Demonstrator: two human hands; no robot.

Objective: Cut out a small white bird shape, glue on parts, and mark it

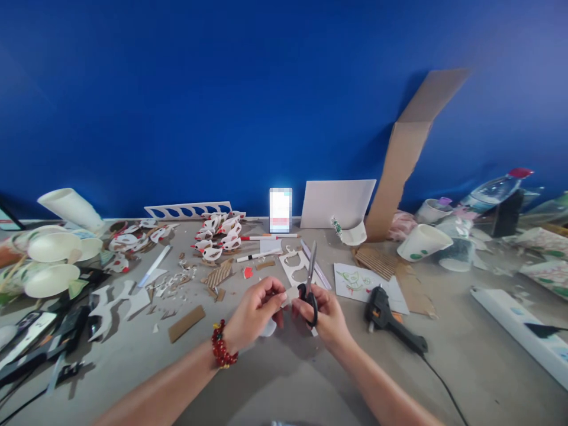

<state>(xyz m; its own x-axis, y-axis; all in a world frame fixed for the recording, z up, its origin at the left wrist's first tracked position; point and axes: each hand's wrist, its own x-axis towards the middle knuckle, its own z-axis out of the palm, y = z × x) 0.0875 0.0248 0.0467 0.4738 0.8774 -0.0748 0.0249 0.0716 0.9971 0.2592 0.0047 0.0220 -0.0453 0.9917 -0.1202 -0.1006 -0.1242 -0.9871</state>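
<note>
My left hand, with a red bead bracelet at the wrist, pinches a small white paper piece near the middle of the table. Black-handled scissors are in my right hand, their blades pointing up and away from me. The fingertips of my right hand come close to the paper piece; whether they touch it is unclear. Just beyond my hands lies a white sheet with cut-out holes. A second pale piece shows below my left hand.
Right of my hands are a bird drawing and a black glue gun with its cable. White bird cut-outs cluster at the back. Paper scraps, a cardboard strip and paper cups lie left. A power strip is far right.
</note>
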